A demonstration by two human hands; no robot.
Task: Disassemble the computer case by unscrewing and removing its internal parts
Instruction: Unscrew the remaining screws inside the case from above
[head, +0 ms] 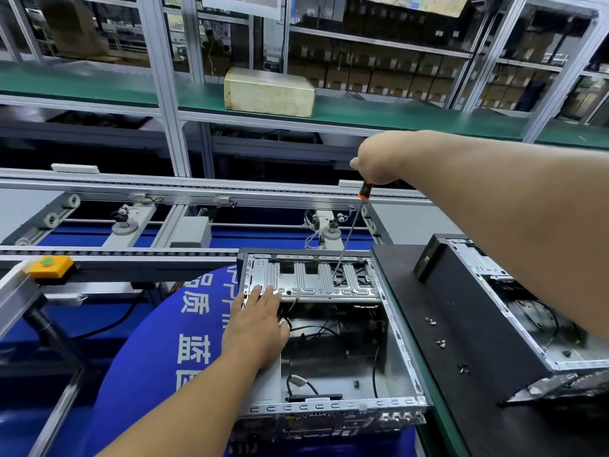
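Observation:
An open computer case [333,409] lies in front of me with its inside facing up. A silver drive bracket [306,285] spans its far end. My left hand [258,328] rests flat on the case's left edge, fingers spread and touching the bracket. My right hand [379,159] is held high and grips the black and orange handle of a long screwdriver [349,234]. The shaft slants down and its tip meets the bracket right of centre. Black cables [316,331] lie loose inside the case.
A black panel [428,324] right of the case carries several loose screws [440,343]. A second opened case [514,311] stands on it at the right. A conveyor rail [131,252] runs behind, a yellow button box [49,266] sits at left, and a beige box [268,92] is on the green shelf.

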